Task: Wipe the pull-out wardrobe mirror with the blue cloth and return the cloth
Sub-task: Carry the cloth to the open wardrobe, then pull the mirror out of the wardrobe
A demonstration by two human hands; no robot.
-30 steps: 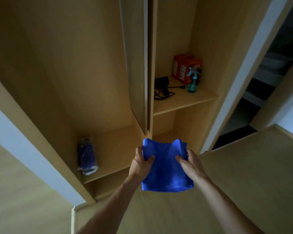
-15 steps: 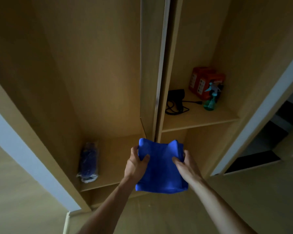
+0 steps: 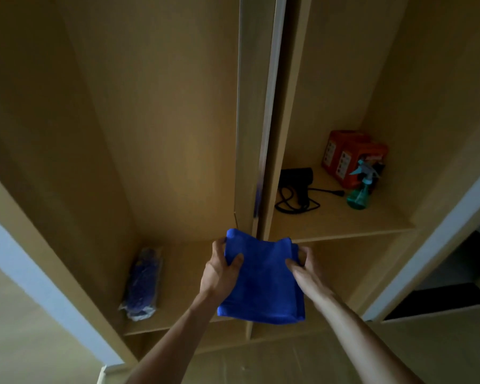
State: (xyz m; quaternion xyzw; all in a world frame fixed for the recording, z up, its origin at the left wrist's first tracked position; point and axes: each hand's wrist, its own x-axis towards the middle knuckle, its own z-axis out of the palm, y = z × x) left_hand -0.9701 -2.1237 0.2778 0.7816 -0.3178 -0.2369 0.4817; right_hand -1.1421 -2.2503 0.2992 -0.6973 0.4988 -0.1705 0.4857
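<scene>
Wardrobe (image 3: 155, 112) fills the view, open, two bays split by a divider. Mirror (image 3: 263, 115) sits edge-on between them, tucked in along the divider; I only see its thin bright edge, no glass face. Right shelf (image 3: 330, 225) carries a red box (image 3: 349, 156), a hair dryer (image 3: 299, 181) with its cord, and a spray bottle (image 3: 359, 189). Left bay floor has a bagged bundle (image 3: 143, 284).

Cloth (image 3: 261, 281) is folded, held up in front of the divider's lower end, well below the shelf items. Left hand (image 3: 219, 270) pinches its upper left corner, thumb on the front. Right hand (image 3: 302, 261) pinches the upper right corner the same way. Both are clamped on cloth.

My read: wiping hasn't started, this is the get-ready step. Next move needs one hand off the cloth to pull the mirror out by its front edge, then the other to press the cloth flat on the glass.
</scene>
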